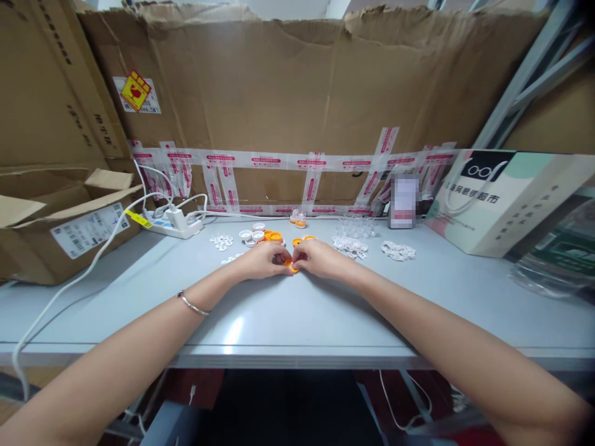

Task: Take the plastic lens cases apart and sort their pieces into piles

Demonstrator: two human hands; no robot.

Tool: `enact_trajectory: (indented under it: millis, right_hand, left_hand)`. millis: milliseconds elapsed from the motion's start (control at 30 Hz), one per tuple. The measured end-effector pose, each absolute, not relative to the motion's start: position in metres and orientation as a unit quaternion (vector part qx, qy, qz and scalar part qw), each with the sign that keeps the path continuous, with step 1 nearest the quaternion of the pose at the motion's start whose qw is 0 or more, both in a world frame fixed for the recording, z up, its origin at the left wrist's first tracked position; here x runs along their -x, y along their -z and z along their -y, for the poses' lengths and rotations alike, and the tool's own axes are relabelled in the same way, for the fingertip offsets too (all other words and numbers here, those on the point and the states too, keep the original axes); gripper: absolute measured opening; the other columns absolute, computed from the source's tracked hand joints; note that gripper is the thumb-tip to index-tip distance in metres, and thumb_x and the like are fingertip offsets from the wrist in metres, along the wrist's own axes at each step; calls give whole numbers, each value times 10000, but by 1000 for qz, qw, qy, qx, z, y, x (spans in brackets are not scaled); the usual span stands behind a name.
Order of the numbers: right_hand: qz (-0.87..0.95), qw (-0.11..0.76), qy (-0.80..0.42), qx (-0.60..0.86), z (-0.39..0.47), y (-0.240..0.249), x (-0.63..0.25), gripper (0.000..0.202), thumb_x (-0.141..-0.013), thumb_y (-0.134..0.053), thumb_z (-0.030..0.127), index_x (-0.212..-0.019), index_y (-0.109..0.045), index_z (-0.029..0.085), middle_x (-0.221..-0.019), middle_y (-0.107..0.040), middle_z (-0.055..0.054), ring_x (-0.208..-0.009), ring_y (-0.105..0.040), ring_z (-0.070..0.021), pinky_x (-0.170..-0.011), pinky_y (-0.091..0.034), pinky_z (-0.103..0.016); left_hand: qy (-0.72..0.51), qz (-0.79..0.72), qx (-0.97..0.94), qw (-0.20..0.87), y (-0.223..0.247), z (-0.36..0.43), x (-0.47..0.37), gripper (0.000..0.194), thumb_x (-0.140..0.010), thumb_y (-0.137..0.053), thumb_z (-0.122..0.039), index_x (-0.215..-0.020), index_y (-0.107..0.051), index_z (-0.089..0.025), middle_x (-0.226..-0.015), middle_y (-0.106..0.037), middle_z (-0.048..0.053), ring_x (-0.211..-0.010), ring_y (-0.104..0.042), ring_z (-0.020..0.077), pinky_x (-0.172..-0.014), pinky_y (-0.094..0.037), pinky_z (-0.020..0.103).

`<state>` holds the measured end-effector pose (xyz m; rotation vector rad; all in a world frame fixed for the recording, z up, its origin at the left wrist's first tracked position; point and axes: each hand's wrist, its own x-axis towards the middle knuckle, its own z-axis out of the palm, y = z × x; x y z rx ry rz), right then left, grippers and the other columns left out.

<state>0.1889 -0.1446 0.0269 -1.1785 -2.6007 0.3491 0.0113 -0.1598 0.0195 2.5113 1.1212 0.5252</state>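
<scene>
Both my hands meet over the middle of the table, holding one small round orange plastic part [290, 266] between them. My left hand [264, 259] pinches it from the left, and my right hand [317, 257] grips it from the right with the fingertips. Just behind my left hand lie orange round parts [273, 236] and white round cups [251, 235]. Another pair of orange parts [304, 240] sits behind my right hand. Small white flat pieces [221, 241] are spread to the left, and a heap of white pieces [351, 246] lies right of my right hand.
Clear plastic cups [356, 226] stand at the back beside a phone [403, 201]. A white power strip [176, 228] with cables and an open cardboard box [60, 217] are left. A printed carton [493, 201] and a large plastic bottle [558, 248] stand right. Cardboard [279, 87] walls the back.
</scene>
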Motion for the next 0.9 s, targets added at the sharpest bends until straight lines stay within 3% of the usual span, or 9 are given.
enact_trajectory:
  millis: [300, 567, 700, 900]
  right_hand:
    - [876, 125, -177, 432, 140, -24, -193, 79, -702, -589, 219, -762, -588, 167, -775, -629, -20, -712, -547, -126, -573, -357, -195]
    - [852, 193, -219, 436, 141, -32, -196, 37, -693, -582, 183, -716, -588, 154, -705, -616, -10, -650, -538, -113, -570, -367, -207]
    - [800, 271, -301, 443, 141, -38, -194, 93, -678, -609, 226, -704, -585, 140, -686, -608, -15, -639, -536, -112, -578, -384, -219]
    - [707, 347, -458, 412, 150, -40, -187, 124, -658, -636, 243, -673, -595, 127, -628, -600, -12, -603, -540, -98, -612, -412, -232]
  left_hand:
    - [-183, -383, -889, 171, -21, 161, -13, 293, -736, -563, -409, -855, -639, -152, -760, -576, 15, -727, -514, 132, -666, -388, 234]
    - [-210, -378, -889, 154, -20, 162, -9, 301, -686, -615, -396, -892, -647, -179, -808, -589, 19, -780, -535, 148, -714, -411, 245]
    - [-301, -381, -856, 176, -26, 163, -9, 312, -719, -603, -401, -929, -640, -172, -857, -647, 34, -787, -568, 141, -708, -432, 245]
    - [-440, -374, -754, 313, -29, 166, -16, 222, -712, -631, -323, -809, -639, -123, -777, -684, 54, -706, -625, 141, -670, -495, 251]
